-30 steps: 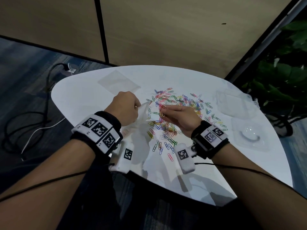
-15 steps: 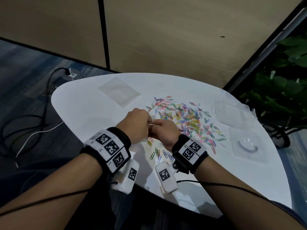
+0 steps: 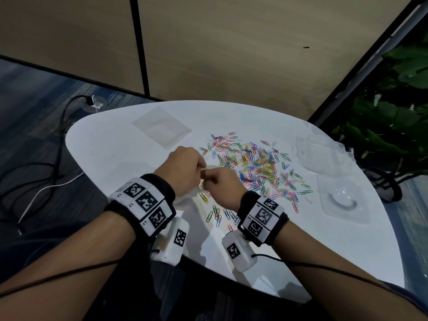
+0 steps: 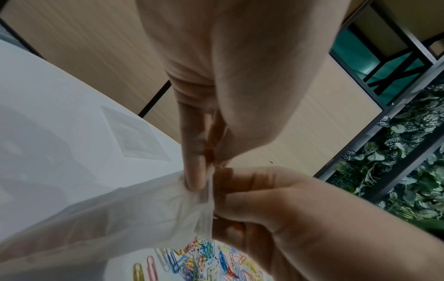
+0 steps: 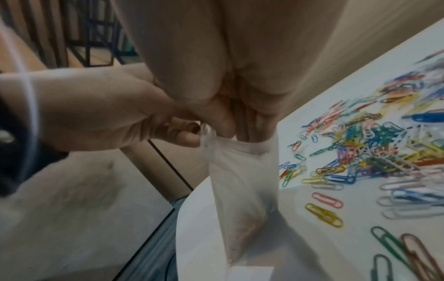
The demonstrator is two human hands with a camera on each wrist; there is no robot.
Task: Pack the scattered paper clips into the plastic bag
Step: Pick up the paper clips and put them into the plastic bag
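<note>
Many coloured paper clips (image 3: 254, 167) lie scattered on the white table (image 3: 115, 144). My left hand (image 3: 185, 167) pinches the rim of a small clear plastic bag (image 5: 240, 180) between thumb and forefinger and holds it upright above the table's near edge. My right hand (image 3: 220, 184) is pressed against the left one. In the right wrist view its bunched fingertips (image 5: 250, 131) dip into the bag's mouth. What they pinch is hidden by the bag rim (image 4: 207, 199). Loose paper clips (image 5: 372, 152) lie just right of the bag.
A second flat clear bag (image 3: 162, 128) lies at the table's far left. Clear plastic packaging (image 3: 319, 154) and a clear blister tray (image 3: 342, 202) sit along the right edge. Cables (image 3: 46, 181) run over the floor on the left, and a plant (image 3: 393, 112) stands at the right.
My right hand pinched clips from the pile, then drew back left to the bag held by my left hand. Both hands now meet at the bag's mouth, nearer the table's edge.
</note>
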